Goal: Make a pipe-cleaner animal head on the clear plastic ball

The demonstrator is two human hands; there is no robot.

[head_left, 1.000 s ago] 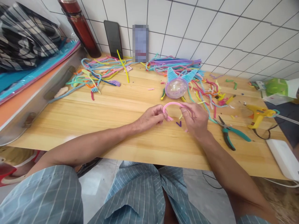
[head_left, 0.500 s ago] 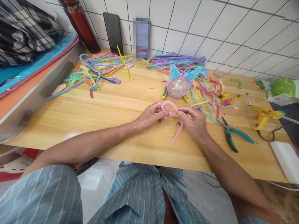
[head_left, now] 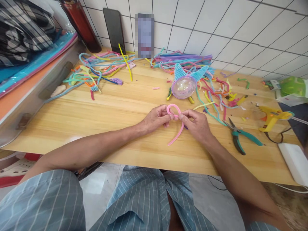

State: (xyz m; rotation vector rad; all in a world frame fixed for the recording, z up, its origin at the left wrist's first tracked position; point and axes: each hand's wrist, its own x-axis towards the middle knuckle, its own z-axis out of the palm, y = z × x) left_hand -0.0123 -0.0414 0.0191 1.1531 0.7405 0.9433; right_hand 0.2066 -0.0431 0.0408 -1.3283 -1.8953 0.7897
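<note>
Light wooden tabletop (head_left: 115, 115) against a white tiled wall (head_left: 228, 25); a seated person's two bare forearms reach onto it from the near edge. Left hand (head_left: 156, 119): thumb and fingertips pinched together on one side of a pink fuzzy pipe cleaner (head_left: 173, 106). Right hand (head_left: 196, 125): fingers likewise closed on the other side, the two hands almost touching. Between them the pipe cleaner stands up in a small rounded loop; its free end trails down toward the near edge of the table, below the right hand. Just beyond the loop: a clear iridescent ball with two blue pipe-cleaner ears (head_left: 183, 87). Right of the hands, lying flat: teal-handled pliers (head_left: 240, 136), then a yellow glue gun (head_left: 271, 117) further out. Tangled multicoloured pipe cleaners (head_left: 101, 72) spread along the far side. Dark red bottle (head_left: 80, 24) and black phone (head_left: 114, 29) stand at the wall.
</note>
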